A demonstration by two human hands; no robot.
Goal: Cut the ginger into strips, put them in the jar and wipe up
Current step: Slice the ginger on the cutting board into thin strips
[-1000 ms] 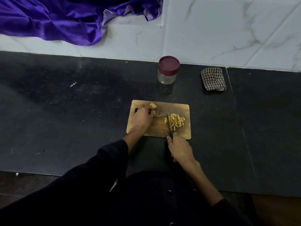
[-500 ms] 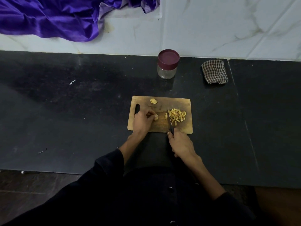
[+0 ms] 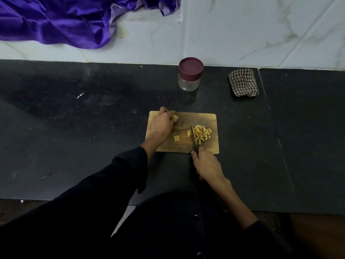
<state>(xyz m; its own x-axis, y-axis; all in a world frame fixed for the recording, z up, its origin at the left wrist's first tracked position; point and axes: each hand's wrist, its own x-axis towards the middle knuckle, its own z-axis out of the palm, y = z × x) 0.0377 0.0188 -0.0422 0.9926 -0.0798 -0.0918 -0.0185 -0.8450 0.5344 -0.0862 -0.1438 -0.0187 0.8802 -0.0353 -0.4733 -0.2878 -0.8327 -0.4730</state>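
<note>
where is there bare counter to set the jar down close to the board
Bare counter lies left of the cutting board, and between the board and the jar. Right of the board, below the checked cloth, is also bare. The board itself is crowded: ginger strips, knife, both hands.
</note>
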